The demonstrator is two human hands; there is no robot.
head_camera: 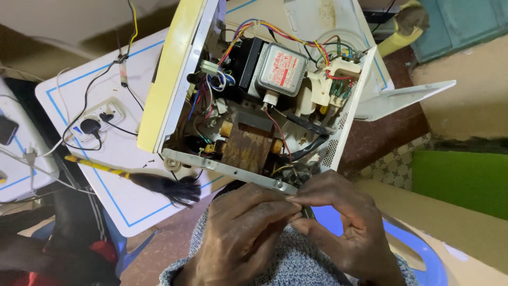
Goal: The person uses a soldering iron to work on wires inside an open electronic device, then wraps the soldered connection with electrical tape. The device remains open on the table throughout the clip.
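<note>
Opened microwave oven (254, 90) lies tilted, wiring and rusty transformer (247, 147) exposed.

Opened microwave (254, 90) sits on the desk (132, 153), brush (153, 182) lying to its left, power strip (98, 119) behind the brush. Left hand (241, 228) and right hand (338, 220) meet just before the microwave's near edge.

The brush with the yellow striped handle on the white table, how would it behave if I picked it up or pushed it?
The brush is probably light, given its thin stick handle. Its black bristles splay loosely, so that end would likely flop and bend rather than push back. The handle looks round and might roll a little on the white table, though the bristles would likely stop it.
</note>
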